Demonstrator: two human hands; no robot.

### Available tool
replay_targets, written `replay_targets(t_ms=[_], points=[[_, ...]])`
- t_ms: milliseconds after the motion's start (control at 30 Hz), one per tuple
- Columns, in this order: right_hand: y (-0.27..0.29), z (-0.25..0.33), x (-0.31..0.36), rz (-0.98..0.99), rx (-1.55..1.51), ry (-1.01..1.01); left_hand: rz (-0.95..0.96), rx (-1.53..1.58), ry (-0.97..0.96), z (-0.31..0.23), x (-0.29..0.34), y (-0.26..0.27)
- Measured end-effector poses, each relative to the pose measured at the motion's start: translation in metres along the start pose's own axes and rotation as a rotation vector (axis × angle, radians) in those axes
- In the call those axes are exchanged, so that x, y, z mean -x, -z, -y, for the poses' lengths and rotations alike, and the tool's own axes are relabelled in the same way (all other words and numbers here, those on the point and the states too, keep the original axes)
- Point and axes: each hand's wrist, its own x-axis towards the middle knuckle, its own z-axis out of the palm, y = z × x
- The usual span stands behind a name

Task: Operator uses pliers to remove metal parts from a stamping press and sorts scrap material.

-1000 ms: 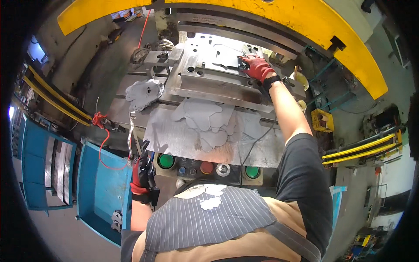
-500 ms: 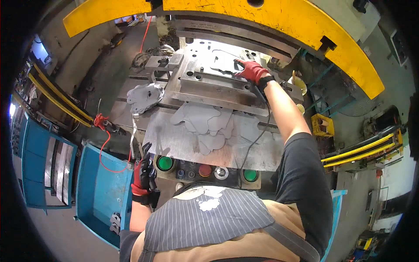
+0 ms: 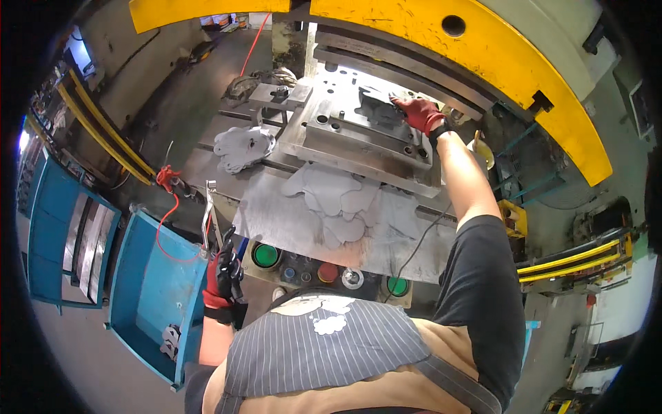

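Far across the scene, curving over everything: yellow press frame [image 3: 510,65], with stacked grey steel plates beneath it. Below that, at centre: grey die block [image 3: 358,138], flat-topped, drilled with round holes, bolted on the press bed. Nearer, just in front of the die: steel sheet table [image 3: 289,217], scuffed and shiny, carrying loose lobed blanks [image 3: 338,200] overlapping one another in a small heap. Left of the die, well apart from that heap: second pile of lobed blanks [image 3: 241,146], lying flat on the bed. At the near edge of the table: control panel [image 3: 324,272] with two green buttons at its ends and a red one between. Far left and near left: blue metal bins [image 3: 148,293], open-topped, tilted.

On top of the die, toward its far right corner: dark stamped part [image 3: 376,110], lying flat in the die's recess. Reaching out over it from the right: right hand [image 3: 419,114] in a red and black glove, arm stretched fully forward, fingertips curled onto the part's right edge, grasping it; most of the part to the left of the glove, uncovered.

Down at the near left, beside the blue bin and well apart from the die: left hand [image 3: 222,279], gloved alike, clenched around the lower end of a slim metal hand tool [image 3: 208,217] rising upright from the fist.
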Motion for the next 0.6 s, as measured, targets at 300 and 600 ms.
replay_targets(t_ms=[300, 600], points=[[-0.008, 0.004, -0.005, -0.003, -0.321, -0.132, 0.039, 0.033, 0.026, -0.008, -0.01, -0.016], [0.043, 0.071, 0.157, -0.44, -0.758, -0.225, -0.272, -0.66, -0.258, 0.002, -0.024, 0.065]])
